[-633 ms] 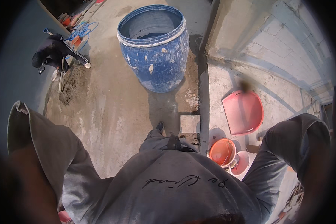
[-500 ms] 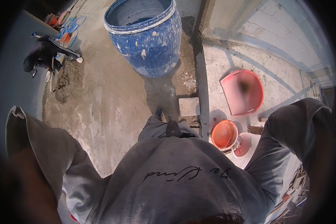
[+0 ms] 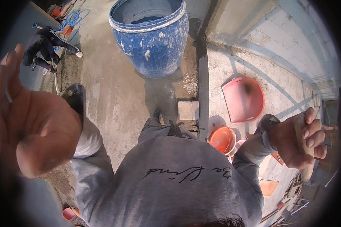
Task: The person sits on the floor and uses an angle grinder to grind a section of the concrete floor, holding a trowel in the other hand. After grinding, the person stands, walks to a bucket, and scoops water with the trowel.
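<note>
My left hand (image 3: 45, 125) is raised close to the camera on the left. Its palm shows, the fingers stretch out, and nothing lies in it. On the right, my right hand (image 3: 291, 142) is closed round a pale wooden handle (image 3: 307, 173), whose lower end pokes out below the fist. Whatever tool the handle belongs to cannot be made out. Nearest to this hand is an orange bucket (image 3: 222, 139) on the floor, partly covered by my sleeve. Beyond it lies a pink-red scoop-shaped tub (image 3: 244, 100) with a dark smudge over it.
A large blue barrel (image 3: 151, 45), splashed with white, stands ahead on the floor (image 3: 110, 87). At the far left a person (image 3: 45, 47) in dark clothes bends near a blue hose (image 3: 74, 20). A block wall (image 3: 280, 28) rises at the right. Boards and scraps (image 3: 288, 202) lie lower right.
Both hands have come into clear view from the dark rim, and the sleeves have shifted inward. The view has moved slightly. The other person's arm has moved lower.
</note>
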Demonstrator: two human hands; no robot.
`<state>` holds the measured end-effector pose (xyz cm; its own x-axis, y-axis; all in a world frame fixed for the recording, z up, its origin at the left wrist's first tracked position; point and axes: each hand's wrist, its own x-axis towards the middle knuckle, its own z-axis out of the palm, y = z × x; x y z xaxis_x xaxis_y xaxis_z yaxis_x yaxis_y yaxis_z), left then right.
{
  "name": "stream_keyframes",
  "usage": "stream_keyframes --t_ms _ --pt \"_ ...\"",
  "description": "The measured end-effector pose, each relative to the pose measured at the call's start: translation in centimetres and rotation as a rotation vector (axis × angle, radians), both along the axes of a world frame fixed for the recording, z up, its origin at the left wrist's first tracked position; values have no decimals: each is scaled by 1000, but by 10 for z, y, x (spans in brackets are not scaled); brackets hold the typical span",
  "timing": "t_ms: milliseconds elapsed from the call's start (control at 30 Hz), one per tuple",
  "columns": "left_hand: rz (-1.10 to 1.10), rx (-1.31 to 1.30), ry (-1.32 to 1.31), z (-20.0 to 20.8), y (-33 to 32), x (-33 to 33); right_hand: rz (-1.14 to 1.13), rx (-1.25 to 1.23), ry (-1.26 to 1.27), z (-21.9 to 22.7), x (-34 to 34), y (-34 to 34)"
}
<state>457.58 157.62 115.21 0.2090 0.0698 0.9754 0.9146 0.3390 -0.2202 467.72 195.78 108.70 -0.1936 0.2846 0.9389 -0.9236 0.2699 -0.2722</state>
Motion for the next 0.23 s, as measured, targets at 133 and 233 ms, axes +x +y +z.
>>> stream_keyframes --t_ms 133,233 --pt "125 -47 -961 -112 2 -52 -206 -433 -878 -196 -16 -2" --pt "148 -306 -1606 -259 -31 -63 -165 -418 -1608 -333 25 -21"
